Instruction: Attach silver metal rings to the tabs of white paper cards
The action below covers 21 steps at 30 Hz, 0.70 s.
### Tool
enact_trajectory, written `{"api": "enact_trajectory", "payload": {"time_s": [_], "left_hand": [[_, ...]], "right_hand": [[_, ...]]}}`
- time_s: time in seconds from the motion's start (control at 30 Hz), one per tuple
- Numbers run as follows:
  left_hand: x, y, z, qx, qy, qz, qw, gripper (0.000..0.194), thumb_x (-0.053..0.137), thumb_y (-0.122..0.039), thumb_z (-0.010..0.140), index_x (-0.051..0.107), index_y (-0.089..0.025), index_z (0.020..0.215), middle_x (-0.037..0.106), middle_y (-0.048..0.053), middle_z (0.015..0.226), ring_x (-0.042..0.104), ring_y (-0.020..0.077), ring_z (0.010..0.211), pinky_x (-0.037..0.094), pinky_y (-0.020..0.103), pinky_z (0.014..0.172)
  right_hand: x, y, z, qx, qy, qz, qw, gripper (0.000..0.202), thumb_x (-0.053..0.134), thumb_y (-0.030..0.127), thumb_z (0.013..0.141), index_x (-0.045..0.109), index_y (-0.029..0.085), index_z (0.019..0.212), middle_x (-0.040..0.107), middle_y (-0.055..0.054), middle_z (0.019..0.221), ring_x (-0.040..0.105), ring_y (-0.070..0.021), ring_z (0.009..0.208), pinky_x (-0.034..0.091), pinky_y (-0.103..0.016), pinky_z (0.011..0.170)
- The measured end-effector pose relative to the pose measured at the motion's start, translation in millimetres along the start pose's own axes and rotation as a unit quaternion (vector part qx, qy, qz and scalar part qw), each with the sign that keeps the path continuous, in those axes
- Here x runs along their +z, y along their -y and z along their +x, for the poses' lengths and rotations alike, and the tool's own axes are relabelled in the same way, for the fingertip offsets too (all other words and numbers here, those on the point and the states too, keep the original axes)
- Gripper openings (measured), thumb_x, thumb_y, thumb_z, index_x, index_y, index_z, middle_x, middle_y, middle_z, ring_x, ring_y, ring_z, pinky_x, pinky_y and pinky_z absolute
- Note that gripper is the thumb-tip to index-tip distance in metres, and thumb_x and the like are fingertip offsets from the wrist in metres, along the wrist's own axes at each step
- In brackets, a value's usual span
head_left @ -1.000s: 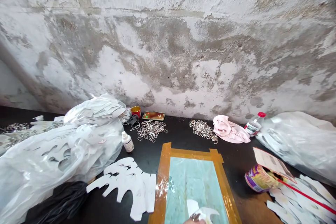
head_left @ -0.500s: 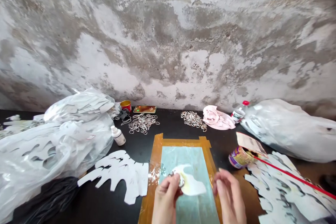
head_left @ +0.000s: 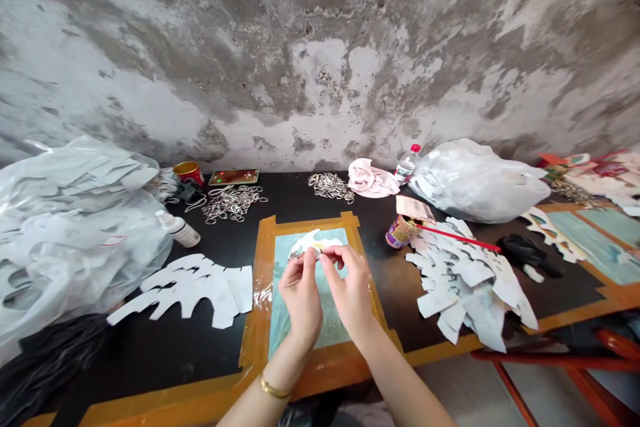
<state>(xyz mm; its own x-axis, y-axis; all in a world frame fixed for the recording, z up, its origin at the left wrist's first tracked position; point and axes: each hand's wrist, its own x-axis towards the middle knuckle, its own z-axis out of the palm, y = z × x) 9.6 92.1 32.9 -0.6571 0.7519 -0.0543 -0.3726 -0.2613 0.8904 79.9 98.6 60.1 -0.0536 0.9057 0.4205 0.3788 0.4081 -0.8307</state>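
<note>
Above a pale blue-green mat (head_left: 331,330) framed in brown tape, both hands meet at a white cut-out piece (head_left: 307,239) with a yellowish patch. The fingers of my left hand (head_left: 301,299) are closed on the piece's near edge, where a bit of shiny metal shows. My right hand (head_left: 353,290) pinches at the same edge, its thumb and forefinger touching the piece beside the left fingertips. What lies between the fingertips is largely hidden. More white cut-outs (head_left: 200,290) lie fanned out to the left of the mat.
Metal rings (head_left: 233,203) lie heaped at the back left, with a second ring pile (head_left: 331,188) behind the mat. A white bottle (head_left: 179,229) stands left. On the right are an open can (head_left: 400,232), a red stick (head_left: 460,238), loose white pieces (head_left: 470,280) and a plastic bag (head_left: 480,180).
My right hand has come in from the right side to join the left at the white piece. The view has turned right and shows more table and a red frame there.
</note>
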Motion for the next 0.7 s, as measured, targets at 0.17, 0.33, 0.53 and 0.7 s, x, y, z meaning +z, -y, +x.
{"api": "enact_trajectory", "payload": {"time_s": [0.17,0.33,0.53,0.7], "left_hand": [[1.0,6.9,-9.9,0.043,-0.008,0.050,0.998,0.023,0.069,-0.037,0.082,0.069,-0.015,0.077,0.066,0.002,0.077,0.058,0.0136,0.076,0.045,0.024,0.074],[-2.8,16.1,-11.3,0.075,0.005,0.112,0.991,0.023,0.068,-0.037,0.082,0.069,-0.015,0.076,0.062,0.001,0.072,0.052,0.0132,0.071,0.042,0.024,0.070],[-17.5,17.2,4.9,0.065,0.080,0.181,0.978,0.022,0.069,-0.038,0.081,0.072,-0.017,0.078,0.067,0.003,0.079,0.057,0.0165,0.082,0.042,0.026,0.080],[-26.6,12.0,16.7,-0.025,0.171,0.201,0.964,0.028,0.070,-0.043,0.078,0.077,-0.016,0.081,0.074,0.007,0.082,0.065,0.0214,0.080,0.047,0.031,0.080]], "right_hand": [[-8.9,-9.5,3.6,-0.018,-0.003,-0.029,0.999,0.011,0.064,0.030,0.088,0.065,0.019,0.085,0.068,-0.003,0.082,0.056,-0.0162,0.071,0.040,-0.032,0.073],[-6.4,-16.3,-0.1,-0.092,-0.021,-0.119,0.988,0.015,0.060,0.024,0.089,0.065,0.019,0.075,0.068,-0.003,0.072,0.056,-0.0167,0.066,0.038,-0.033,0.071],[-5.5,-26.2,6.7,0.154,0.073,0.101,0.980,0.014,0.064,0.031,0.076,0.062,0.018,0.070,0.063,-0.004,0.072,0.047,-0.0143,0.062,0.039,-0.031,0.066],[-26.6,-50.4,26.8,0.251,0.241,0.223,0.911,0.027,0.069,0.040,0.068,0.063,0.014,0.068,0.060,-0.002,0.062,0.041,-0.0080,0.051,0.033,-0.023,0.051]]}}
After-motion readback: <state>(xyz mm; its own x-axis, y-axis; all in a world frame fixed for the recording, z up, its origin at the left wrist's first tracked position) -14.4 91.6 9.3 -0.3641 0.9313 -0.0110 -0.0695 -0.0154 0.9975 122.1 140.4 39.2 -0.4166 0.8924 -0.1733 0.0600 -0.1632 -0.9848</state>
